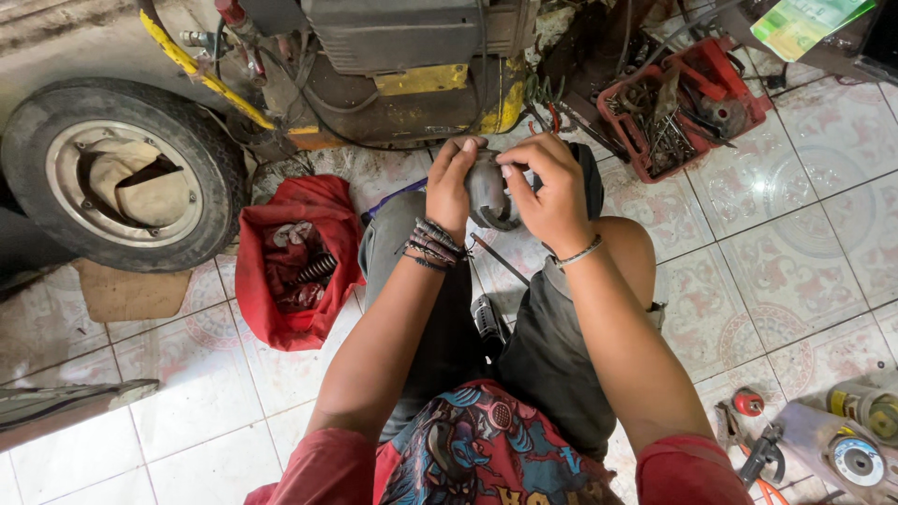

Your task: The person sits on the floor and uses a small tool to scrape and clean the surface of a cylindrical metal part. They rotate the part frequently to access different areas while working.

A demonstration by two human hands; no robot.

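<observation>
We find both hands raised in front of the knees, closed about one grey metal part [490, 190], a rounded, hollow casting with a dull, greasy look. The left hand [451, 184] wraps its left flank, fingers curled over the top edge and thumb pressed to the side; the right hand [552, 187] pinches its right edge between thumb and bent fingertips. We judge the part rigid, fairly heavy for its bulk and likely slick with oil, so it is best taken by the rim and outer wall, as now, with the weight carried in the left palm. Just beneath the hands a thin rod [499, 259] lies slanted across the gap between the knees, and below it a dark tool [488, 323] rests in the lap. To the left of the left hand sits an open red bag [290, 266] holding springs and small parts; beyond it lies a tyre [122, 173]. Past the right hand stands a red crate of tools [678, 108], and straight ahead a yellow-trimmed machine [412, 70].
</observation>
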